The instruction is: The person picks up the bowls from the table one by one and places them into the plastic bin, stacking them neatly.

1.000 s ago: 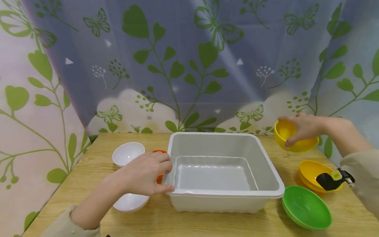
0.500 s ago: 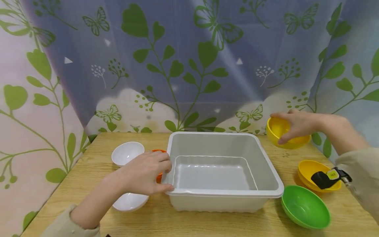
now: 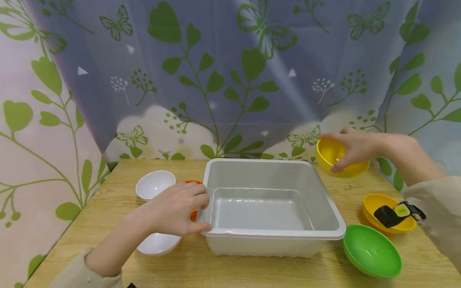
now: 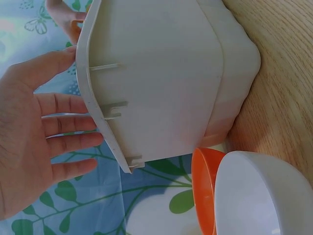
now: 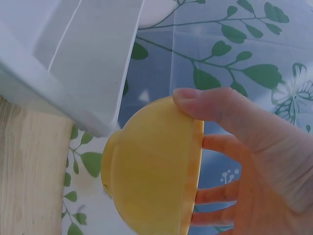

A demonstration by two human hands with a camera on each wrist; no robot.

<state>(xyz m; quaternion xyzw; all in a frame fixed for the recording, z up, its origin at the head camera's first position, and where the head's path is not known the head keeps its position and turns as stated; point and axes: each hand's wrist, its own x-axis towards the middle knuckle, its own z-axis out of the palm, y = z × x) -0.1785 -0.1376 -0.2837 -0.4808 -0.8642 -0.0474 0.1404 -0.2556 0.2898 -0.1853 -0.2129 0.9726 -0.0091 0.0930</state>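
My right hand (image 3: 354,148) grips a yellow bowl (image 3: 345,170) by its rim, beyond the right back corner of a light grey plastic basin (image 3: 273,236). In the right wrist view the thumb presses the bowl's outer wall (image 5: 151,166) while the other fingers reach over the rim to the inside. My left hand (image 3: 176,210) lies at the basin's left rim. Seen from the left wrist, its thumb tip touches the rim and the nearly straight fingers (image 4: 73,120) lie along it. Nothing lies inside the basin.
Left of the basin are two white bowls (image 3: 155,185) and an orange bowl (image 3: 193,216), partly hidden by the left hand. A yellow-orange bowl (image 3: 378,204) and a green bowl (image 3: 374,252) stand at the right on the wooden table (image 3: 252,274). Patterned cloth (image 3: 230,80) hangs behind.
My right hand has carried the yellow bowl leftward and slightly up, closer to the basin's right back corner. The left hand has stayed at the basin's left rim.
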